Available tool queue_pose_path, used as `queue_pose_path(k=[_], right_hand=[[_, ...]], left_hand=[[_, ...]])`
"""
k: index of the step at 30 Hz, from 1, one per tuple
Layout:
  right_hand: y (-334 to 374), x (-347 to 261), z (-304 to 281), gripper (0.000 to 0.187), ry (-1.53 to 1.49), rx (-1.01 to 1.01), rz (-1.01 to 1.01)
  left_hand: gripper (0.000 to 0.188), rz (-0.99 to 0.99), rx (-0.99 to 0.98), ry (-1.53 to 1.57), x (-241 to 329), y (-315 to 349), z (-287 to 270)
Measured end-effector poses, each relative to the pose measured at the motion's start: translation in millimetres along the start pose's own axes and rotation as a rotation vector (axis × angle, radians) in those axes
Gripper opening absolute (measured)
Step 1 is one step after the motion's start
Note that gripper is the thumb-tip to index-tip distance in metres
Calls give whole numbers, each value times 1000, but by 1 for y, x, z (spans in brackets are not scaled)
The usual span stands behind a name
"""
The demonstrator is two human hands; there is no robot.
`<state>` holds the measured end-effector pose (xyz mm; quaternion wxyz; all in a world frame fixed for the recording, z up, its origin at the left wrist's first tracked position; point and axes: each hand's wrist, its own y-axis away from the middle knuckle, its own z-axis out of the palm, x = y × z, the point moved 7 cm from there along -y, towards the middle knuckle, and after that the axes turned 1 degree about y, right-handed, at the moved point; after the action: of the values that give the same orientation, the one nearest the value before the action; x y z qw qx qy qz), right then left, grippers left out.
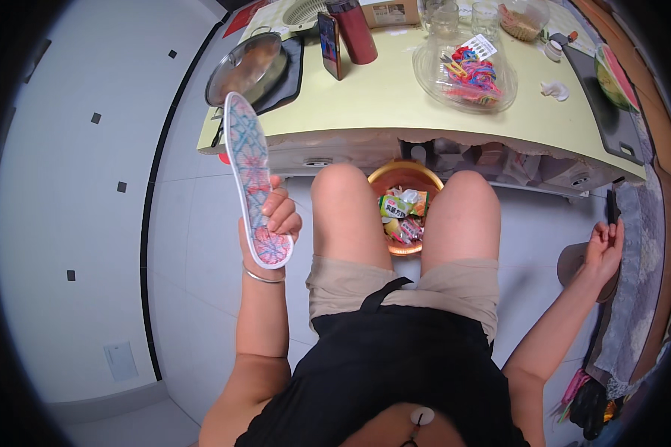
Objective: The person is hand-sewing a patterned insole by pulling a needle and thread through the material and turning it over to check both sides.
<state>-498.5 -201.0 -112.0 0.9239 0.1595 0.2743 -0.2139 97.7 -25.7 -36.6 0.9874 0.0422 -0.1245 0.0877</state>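
Note:
My left hand (276, 212) is closed around the heel end of an embroidered insole (250, 167) and holds it up at the left, toe end pointing away. The insole has a white edge and a pink, red and blue stitched pattern. Far out to the right, away from the insole, my right hand (602, 252) is raised with its fingers drawn together. Anything between those fingers is too small to make out. On the table ahead, a clear plastic tray (425, 83) holds colourful bundles of thread (476, 80).
The pale yellow table (384, 100) carries a lidded pan (250, 67), a propped phone (329, 46), a red flask (356, 33) and a dark board with cut watermelon (617, 78). A golden bin (405, 165) with wrappers stands between my knees. Grey cloth (634, 276) hangs at the right.

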Motion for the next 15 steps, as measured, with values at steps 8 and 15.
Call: queue_pose_path(k=[8, 15], right_hand=[[-135, -168, -251, 37, 265, 346, 129], [-39, -15, -103, 10, 521, -17, -38]], left_hand=[[15, 627, 786, -1054, 172, 52, -55], [29, 7, 95, -184, 2, 7, -23]])
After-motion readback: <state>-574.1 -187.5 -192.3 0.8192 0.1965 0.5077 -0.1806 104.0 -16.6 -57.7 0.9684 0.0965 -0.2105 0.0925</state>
